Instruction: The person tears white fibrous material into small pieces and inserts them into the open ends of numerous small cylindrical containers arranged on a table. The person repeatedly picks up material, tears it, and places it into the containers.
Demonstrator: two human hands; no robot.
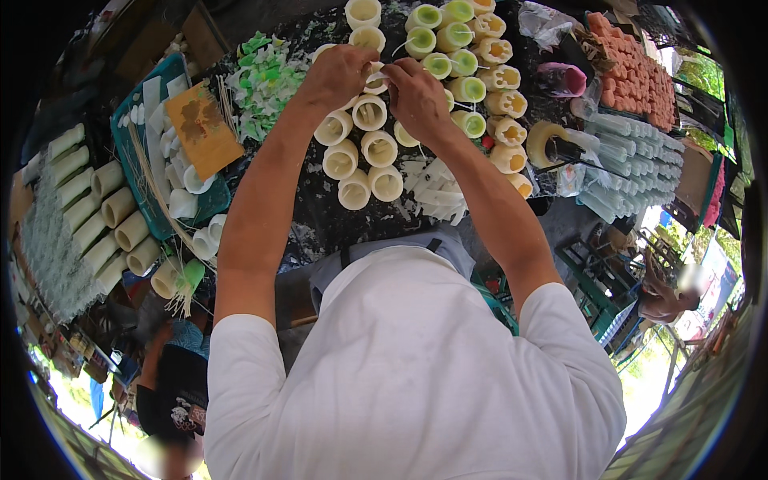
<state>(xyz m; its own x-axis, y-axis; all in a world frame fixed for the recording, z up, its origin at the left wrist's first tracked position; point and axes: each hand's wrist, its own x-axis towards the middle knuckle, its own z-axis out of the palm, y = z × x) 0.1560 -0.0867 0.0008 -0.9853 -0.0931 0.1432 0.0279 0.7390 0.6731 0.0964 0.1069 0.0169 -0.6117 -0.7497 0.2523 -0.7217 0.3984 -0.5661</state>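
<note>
both our hands meet at upper centre of the frame, over the dark worktable (320,216). left hand (338,74) and right hand (416,96) are pinched narrow on the same cream wax cup (376,80), fingertips closing in from either side w/ the cup between them; a thin pale wick (398,50) runs up-right from the right fingers, too fine to say which hand grips it. the cup sits upright, its long axis pointing up at us, mouth open; it lies just ahead of both palms, the left hand maybe a touch nearer, though that's hard to judge. right below it, the cream cup cluster (364,148) stands packed, cups touching, so little room toward us. to the right, the green and yellow filled cups (472,72) stand in rows just beside the right wrist, tight on that side too. left of the left forearm there's a heap of green wax scraps (264,80), near but apart, w/ a bare strip of table between. white wax shards (436,192) lie under the right forearm. farther left, a teal tray (132,152) w/ an orange slab (202,128), well apart.
</note>
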